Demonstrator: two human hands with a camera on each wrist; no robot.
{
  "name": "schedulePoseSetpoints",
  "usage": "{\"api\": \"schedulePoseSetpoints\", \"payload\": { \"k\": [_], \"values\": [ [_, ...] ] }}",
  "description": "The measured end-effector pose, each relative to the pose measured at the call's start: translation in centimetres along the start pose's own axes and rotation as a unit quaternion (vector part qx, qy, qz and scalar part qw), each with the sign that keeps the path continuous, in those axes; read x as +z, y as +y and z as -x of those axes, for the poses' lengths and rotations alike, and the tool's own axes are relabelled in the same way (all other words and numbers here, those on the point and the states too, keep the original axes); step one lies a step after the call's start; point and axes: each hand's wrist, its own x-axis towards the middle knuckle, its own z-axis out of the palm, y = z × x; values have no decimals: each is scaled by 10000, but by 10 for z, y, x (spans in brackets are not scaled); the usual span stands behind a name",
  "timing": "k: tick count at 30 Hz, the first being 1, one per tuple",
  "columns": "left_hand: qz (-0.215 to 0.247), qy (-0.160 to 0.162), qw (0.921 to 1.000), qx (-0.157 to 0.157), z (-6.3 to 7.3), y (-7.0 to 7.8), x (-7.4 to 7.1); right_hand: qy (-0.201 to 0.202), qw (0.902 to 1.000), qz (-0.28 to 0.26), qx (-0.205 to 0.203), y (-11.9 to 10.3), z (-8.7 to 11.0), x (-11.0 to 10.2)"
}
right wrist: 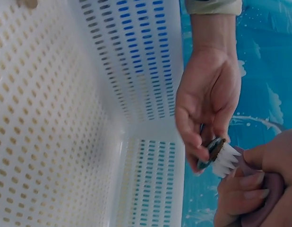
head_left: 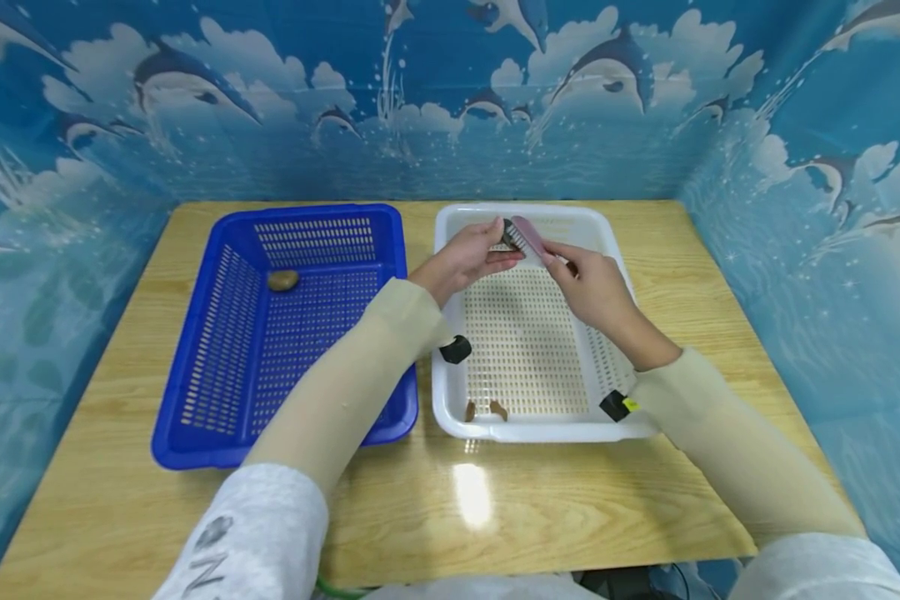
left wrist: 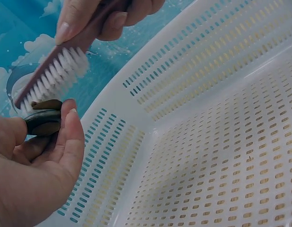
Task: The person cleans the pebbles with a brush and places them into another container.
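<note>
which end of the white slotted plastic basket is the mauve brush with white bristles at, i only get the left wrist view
Observer: The head view shows the mauve brush with white bristles at the end of the white slotted plastic basket farthest from the person.
Operator: anything lying at the other end
Observer: Yes, two small irregular brown pieces lie inside by the near wall, too small to identify.

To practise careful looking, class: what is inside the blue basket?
In the head view, one smooth brown object lies near the far left corner of the blue basket. The left beige sleeve covers part of its right side; whatever lies behind is hidden.
</note>
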Motion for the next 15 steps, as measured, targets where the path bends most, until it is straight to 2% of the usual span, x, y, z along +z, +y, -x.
{"api": "schedulePoseSetpoints", "payload": {
  "k": [6, 15],
  "values": [
    [-85, -97, 9997, -228, 0, 0, -1, -51, 9999, 109, -114, -7, -2, -2],
    [-278, -377, 9988, -174, 5, -2, 2, -70, 9995, 288, 59, -3, -10, -7]
  ]
}}
